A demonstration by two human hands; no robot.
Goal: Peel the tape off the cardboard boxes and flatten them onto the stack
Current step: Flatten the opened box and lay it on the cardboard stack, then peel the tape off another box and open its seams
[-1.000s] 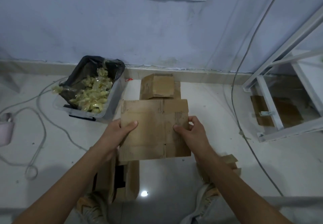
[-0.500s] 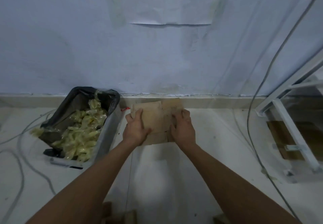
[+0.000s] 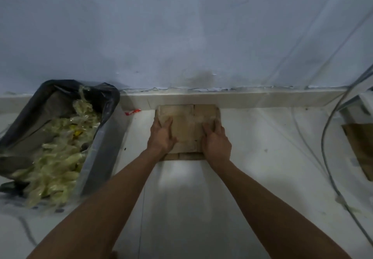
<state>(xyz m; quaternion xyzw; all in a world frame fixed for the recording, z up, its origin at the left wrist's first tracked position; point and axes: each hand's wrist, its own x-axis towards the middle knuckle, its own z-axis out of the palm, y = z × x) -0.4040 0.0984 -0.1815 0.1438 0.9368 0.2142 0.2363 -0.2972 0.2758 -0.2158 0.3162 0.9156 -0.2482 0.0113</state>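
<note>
On the white tiled floor (image 3: 181, 208), against the pale wall's skirting, lies a flattened brown cardboard box (image 3: 186, 125) atop the stack. The left hand (image 3: 161, 135) and right hand (image 3: 217, 141) press it flat, each grip open-fingered, holding nothing. A black-lined bin of crumpled yellowish tape (image 3: 58, 149) stands left.

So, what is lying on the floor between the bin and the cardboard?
In the head view, a small red scrap lies by the baseboard between the bin and the flattened cardboard; otherwise bare white floor.

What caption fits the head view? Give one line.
Both hands, left hand and right hand, press flattened cardboard onto the stack by the wall.
</note>
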